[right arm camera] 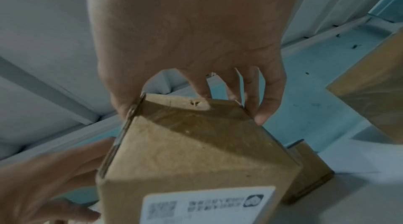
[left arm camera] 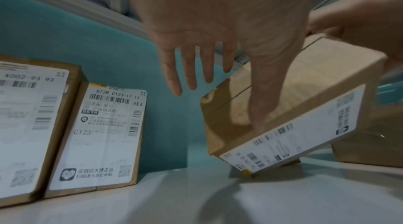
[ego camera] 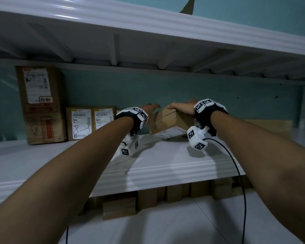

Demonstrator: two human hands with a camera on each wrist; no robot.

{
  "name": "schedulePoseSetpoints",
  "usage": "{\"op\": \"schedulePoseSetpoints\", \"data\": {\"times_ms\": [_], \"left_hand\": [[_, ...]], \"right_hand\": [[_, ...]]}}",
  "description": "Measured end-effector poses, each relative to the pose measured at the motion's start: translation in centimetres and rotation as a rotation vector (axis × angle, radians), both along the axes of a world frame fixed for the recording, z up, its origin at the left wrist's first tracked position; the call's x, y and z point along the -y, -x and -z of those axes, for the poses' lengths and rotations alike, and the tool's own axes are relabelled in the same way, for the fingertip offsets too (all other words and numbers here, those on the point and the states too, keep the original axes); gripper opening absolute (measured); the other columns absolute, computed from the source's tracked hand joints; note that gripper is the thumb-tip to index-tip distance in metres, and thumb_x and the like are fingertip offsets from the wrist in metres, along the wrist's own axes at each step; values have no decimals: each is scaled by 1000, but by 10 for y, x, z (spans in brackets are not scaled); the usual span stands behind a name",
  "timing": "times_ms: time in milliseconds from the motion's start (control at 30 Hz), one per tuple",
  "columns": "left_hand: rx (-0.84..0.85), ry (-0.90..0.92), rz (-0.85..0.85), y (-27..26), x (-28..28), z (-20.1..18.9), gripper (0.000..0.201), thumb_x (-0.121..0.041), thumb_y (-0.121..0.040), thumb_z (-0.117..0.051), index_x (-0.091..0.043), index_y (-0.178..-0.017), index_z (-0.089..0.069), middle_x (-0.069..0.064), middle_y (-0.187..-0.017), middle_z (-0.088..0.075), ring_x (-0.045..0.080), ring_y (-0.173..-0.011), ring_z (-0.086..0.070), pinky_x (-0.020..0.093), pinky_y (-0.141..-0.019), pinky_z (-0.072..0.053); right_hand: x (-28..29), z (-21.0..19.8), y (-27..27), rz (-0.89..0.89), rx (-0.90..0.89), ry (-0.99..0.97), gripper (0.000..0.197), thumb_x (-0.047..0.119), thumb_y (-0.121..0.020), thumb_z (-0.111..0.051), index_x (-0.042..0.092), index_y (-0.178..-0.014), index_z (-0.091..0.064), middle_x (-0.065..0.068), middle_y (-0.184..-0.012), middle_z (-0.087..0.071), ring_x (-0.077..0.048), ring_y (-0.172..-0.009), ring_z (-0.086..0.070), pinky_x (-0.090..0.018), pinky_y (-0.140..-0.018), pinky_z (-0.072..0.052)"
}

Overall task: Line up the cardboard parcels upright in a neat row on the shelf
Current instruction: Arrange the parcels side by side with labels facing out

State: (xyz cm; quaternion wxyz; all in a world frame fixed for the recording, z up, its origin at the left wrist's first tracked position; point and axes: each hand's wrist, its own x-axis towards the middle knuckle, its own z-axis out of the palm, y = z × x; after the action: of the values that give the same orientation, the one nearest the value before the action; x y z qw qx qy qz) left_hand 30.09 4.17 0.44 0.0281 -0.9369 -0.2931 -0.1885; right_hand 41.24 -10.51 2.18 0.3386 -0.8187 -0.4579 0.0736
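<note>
A brown cardboard parcel point(ego camera: 169, 120) with a white label stands tilted on the white shelf point(ego camera: 60, 155), one lower corner down. My right hand point(ego camera: 179, 106) grips its upper end, thumb on one side and fingers on the other, as the right wrist view shows: right hand point(right arm camera: 194, 112), parcel point(right arm camera: 196, 155). My left hand point(left arm camera: 222, 105) is spread with straight fingers, and only the thumb lies on the parcel's point(left arm camera: 305, 90) taped face. To the left, two small labelled parcels point(ego camera: 79, 123) point(ego camera: 104, 118) and a tall parcel point(ego camera: 40, 104) stand upright against the teal back wall.
A flat parcel point(ego camera: 269, 125) lies on the shelf to the right, and a small box point(right arm camera: 309, 172) sits behind the tilted one. The upper shelf's underside point(ego camera: 148, 41) hangs close overhead. Several boxes point(ego camera: 148, 198) sit on the floor below. Cables trail from both wrists.
</note>
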Motion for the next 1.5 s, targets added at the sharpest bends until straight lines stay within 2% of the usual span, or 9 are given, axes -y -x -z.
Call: {"op": "schedulePoseSetpoints", "data": {"times_ms": [133, 333, 500, 667, 867, 1100, 1267, 1400, 1500], "left_hand": [[-35, -1, 7, 9, 5, -3, 107, -34, -57, -89, -25, -144, -28, 8, -142, -42, 32, -127, -46, 46, -101, -43], [11, 45, 27, 19, 2, -2, 95, -32, -62, -87, -23, -141, -34, 2, -136, -52, 27, -121, -52, 35, -100, -42], [30, 95, 37, 27, 1, -5, 92, -25, -66, -85, -22, -142, -33, 3, -137, -51, 26, -123, -51, 33, -99, -39], [27, 135, 31, 33, 0, -5, 94, -21, -66, -85, -19, -143, -30, 6, -137, -50, 28, -124, -49, 35, -100, -40], [86, 208, 61, 38, -2, -8, 90, -20, -69, -83, -20, -142, -32, 5, -138, -50, 27, -124, -49, 28, -94, -36], [149, 208, 85, 42, 0, -16, 88, -32, -65, -84, -25, -139, -37, 4, -134, -52, 26, -117, -52, 35, -98, -43], [243, 157, 79, 45, 2, -21, 89, -34, -63, -85, -26, -139, -38, 4, -132, -54, 26, -115, -55, 30, -94, -44], [309, 131, 82, 43, 6, -23, 93, -32, -65, -85, -26, -142, -33, 6, -132, -55, 26, -117, -56, 30, -93, -45], [335, 130, 82, 41, 12, -25, 97, -29, -66, -85, -25, -144, -29, 6, -134, -55, 26, -117, -57, 31, -93, -46]], "right_hand": [[-29, 0, -25, 7, -96, -81, 99, 84, -40, -59, 27, -121, -61, -8, -129, -59, -32, -109, -61, -45, -100, -46], [-56, 0, -46, 16, -123, -49, 123, 94, -20, -57, 29, -124, -58, -8, -131, -57, -33, -106, -61, -46, -98, -46], [-15, -3, 13, 5, -145, -118, 81, 73, -78, -47, 19, -138, -47, -11, -143, -45, -32, -124, -49, -41, -103, -39], [1, -6, 27, 18, -183, -160, 59, 45, -98, -39, 8, -144, -35, -16, -150, -33, -31, -136, -35, -35, -106, -33], [-2, -5, 25, 51, -211, -168, 58, 42, -101, -34, 6, -146, -31, -19, -149, -35, -34, -133, -39, -37, -94, -37], [-9, 0, 15, 74, -177, -160, 65, 53, -95, -40, 5, -139, -43, -18, -139, -50, -36, -120, -55, -41, -102, -45], [-13, -2, 15, 92, -26, -150, 84, 65, -79, -56, 17, -144, -36, -11, -150, -38, -35, -129, -45, -46, -103, -43], [-8, -5, 29, -15, -26, -139, 78, 65, -84, -53, 18, -144, -38, -9, -149, -40, -32, -129, -44, -37, -88, -42], [-5, -6, 37, -139, -14, -89, 81, 73, -82, -46, 23, -145, -38, -7, -153, -34, -31, -135, -39, -43, -98, -41]]}}
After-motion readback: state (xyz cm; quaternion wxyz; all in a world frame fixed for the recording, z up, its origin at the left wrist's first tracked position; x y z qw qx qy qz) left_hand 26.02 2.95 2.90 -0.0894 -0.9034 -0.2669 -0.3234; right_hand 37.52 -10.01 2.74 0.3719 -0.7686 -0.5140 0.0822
